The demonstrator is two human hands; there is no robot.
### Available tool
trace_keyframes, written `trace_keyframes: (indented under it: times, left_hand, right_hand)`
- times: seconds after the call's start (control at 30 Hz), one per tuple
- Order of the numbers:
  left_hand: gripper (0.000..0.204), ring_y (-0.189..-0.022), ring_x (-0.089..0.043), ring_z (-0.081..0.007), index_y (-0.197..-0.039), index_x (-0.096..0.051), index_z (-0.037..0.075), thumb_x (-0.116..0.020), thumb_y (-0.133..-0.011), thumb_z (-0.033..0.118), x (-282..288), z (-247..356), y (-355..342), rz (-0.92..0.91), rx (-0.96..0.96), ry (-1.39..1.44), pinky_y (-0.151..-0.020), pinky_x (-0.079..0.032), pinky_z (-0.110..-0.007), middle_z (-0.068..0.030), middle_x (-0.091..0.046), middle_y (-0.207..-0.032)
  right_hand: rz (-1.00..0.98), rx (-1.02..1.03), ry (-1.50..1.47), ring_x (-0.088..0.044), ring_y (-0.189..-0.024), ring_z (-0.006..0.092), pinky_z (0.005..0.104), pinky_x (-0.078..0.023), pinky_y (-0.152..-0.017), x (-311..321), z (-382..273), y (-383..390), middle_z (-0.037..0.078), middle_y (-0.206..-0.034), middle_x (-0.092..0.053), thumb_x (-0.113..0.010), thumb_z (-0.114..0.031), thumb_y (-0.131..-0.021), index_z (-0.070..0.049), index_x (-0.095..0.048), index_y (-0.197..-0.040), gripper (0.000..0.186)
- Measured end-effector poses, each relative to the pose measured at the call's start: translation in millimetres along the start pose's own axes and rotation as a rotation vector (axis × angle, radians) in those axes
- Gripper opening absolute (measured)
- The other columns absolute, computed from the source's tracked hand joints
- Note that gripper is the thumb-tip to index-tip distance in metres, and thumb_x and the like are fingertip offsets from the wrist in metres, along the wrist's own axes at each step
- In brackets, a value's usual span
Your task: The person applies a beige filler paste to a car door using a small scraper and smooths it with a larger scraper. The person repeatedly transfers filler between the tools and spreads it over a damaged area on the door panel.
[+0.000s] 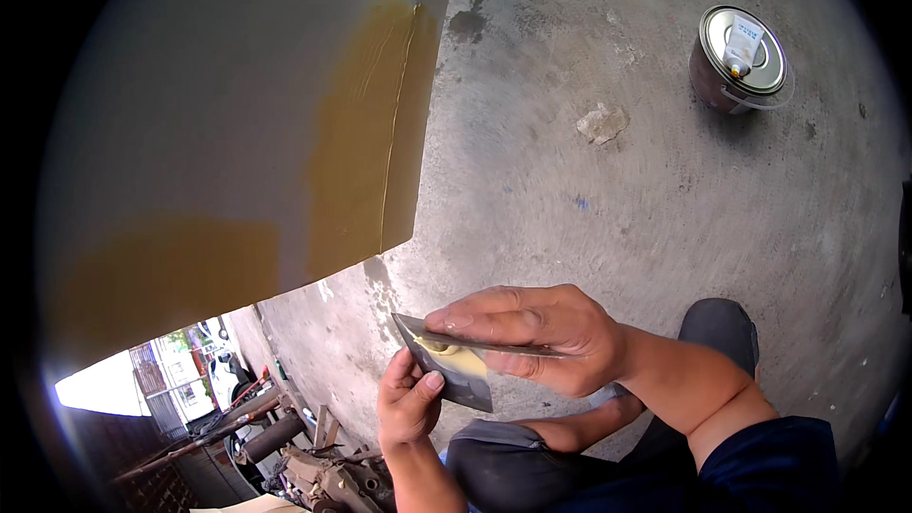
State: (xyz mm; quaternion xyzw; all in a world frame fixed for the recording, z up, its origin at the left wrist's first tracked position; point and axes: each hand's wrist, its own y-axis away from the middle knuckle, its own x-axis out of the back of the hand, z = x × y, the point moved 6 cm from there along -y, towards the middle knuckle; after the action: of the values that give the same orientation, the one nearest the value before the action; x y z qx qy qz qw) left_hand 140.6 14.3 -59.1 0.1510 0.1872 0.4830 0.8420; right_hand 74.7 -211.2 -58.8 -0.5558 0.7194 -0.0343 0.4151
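Low in the view, my left hand (410, 404) grips a dark flat plate (463, 393) smeared with pale yellow putty (454, 359). My right hand (527, 332) holds a thin flat scraper (556, 354) against the plate, over the putty, with fingers extended along it. Above and left of my hands is a large grey panel (199, 76) with ochre-yellow patches (351, 142) along its right and lower parts and a creased edge on the right.
A can (712, 81) with a white tube (745, 38) on its lid stands at upper right on the concrete floor (646, 218). Metal parts and pipes (337, 480) clutter the lower left, near a bright opening. My bent legs (717, 323) are below me.
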Motion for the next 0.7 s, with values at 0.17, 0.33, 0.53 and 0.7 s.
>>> trace_keyframes:
  times: [0.17,0.33,0.53,0.7]
  left_hand:
    - [0.042,-0.111,-0.057,-0.0239,-0.126,-0.049,-0.006,-0.054,-0.085,-0.011,-8,13,2,-0.093,-0.087,-0.083,-0.096,-0.045,-0.036,-0.0176,-0.058,-0.123]
    - [0.057,-0.112,-0.057,-0.0247,-0.132,-0.045,-0.001,-0.067,-0.080,-0.003,-19,24,-2,-0.090,-0.199,0.003,-0.097,-0.045,-0.039,-0.0130,-0.057,-0.125]
    - [0.056,-0.117,-0.055,-0.0252,-0.135,-0.044,0.012,-0.058,-0.085,-0.005,-7,30,-2,0.035,-0.458,0.106,-0.100,-0.046,-0.044,-0.0090,-0.052,-0.134]
    - [0.054,-0.123,-0.049,-0.0269,-0.134,-0.045,0.012,-0.052,-0.085,-0.007,-12,50,-9,0.019,-0.503,0.079,-0.104,-0.040,-0.049,-0.0108,-0.050,-0.135]
  right_hand:
    - [-0.333,-0.008,0.303,-0.057,-0.116,0.0332,0.0409,-0.048,-0.094,-1,7,4,0.017,-0.124,-0.059,-0.057,0.009,-0.077,0.001,-0.056,-0.124,0.048]
    - [-0.339,-0.329,0.713,-0.058,-0.106,0.0332,0.0370,-0.047,-0.092,45,52,31,0.016,-0.119,-0.059,-0.053,0.004,-0.080,-0.005,-0.054,-0.126,0.047]
    - [0.390,-0.655,0.261,-0.059,-0.096,0.0174,0.0304,-0.047,-0.084,116,85,44,0.012,-0.108,-0.062,-0.057,-0.011,-0.088,0.000,-0.043,-0.133,0.048]
    - [0.408,-0.653,0.494,-0.053,-0.107,0.0203,0.0308,-0.042,-0.092,137,81,5,0.012,-0.118,-0.054,-0.047,-0.004,-0.090,-0.007,-0.040,-0.140,0.051]
